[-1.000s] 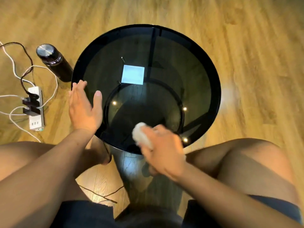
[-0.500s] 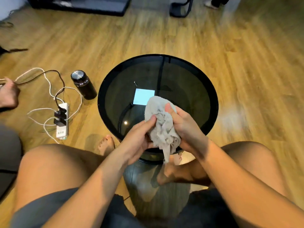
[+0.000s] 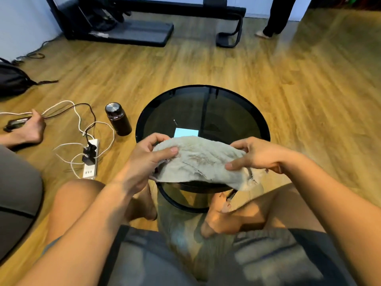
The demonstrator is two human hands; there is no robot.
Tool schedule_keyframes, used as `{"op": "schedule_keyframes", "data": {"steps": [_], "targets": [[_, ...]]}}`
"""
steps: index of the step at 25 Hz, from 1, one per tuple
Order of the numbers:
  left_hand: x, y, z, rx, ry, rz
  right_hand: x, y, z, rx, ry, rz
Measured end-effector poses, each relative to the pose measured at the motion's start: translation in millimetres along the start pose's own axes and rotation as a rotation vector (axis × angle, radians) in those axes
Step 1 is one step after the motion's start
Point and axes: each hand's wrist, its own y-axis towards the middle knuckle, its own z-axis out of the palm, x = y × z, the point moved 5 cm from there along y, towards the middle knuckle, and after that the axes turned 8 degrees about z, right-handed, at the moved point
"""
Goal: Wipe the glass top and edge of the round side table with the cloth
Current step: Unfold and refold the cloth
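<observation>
A round side table (image 3: pixel 255 112) with a dark smoked-glass top and black rim stands on the wood floor in front of my knees. A pale grey cloth (image 3: pixel 203 162) is stretched in the air above the table's near edge, clear of the glass. My left hand (image 3: pixel 148 159) pinches its left end, thumb on top. My right hand (image 3: pixel 255 153) grips its right end, and a frayed corner hangs below it. The cloth hides the near part of the glass. A bright square reflection shows on the glass behind the cloth.
A dark flask (image 3: pixel 118 119) stands on the floor just left of the table. Further left lie a white power strip (image 3: pixel 90 162) and tangled cables, with another person's hand (image 3: pixel 31 129) beside them. A black bench frame (image 3: pixel 226 21) and a standing person's legs (image 3: pixel 274 19) are at the back.
My right hand lifted the balled cloth off the table's near edge, my left hand left the rim and joined it, and both hands pulled the cloth out wide. The view tilted up.
</observation>
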Motion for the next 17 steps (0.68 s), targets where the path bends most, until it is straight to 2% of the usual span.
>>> {"op": "schedule_keyframes", "data": {"steps": [2, 4, 8, 11, 12, 14, 17], "targets": [[-7, 3, -6, 0.031, 0.034, 0.027, 3, -2, -10, -0.046, -0.058, -0.003], [-13, 5, -10, 0.044, 0.059, 0.045, 2, -2, -21, -0.082, 0.046, -0.053], [-20, 6, -22, 0.037, 0.354, 0.102, -2, -6, -33, -0.132, 0.537, -0.197], [-18, 1, -11, 0.259, 0.532, 0.105, 8, -9, -39, -0.264, 0.800, -0.249], [-16, -4, -2, 0.376, 0.501, 0.069, 15, -9, -41, -0.316, 0.784, -0.240], [-11, -16, 17, 0.577, 0.326, -0.037, 25, -6, -47, -0.444, 0.603, -0.221], [-9, -27, 31, 0.725, 0.252, -0.118, 38, -6, -52, -0.575, 0.357, -0.235]]}}
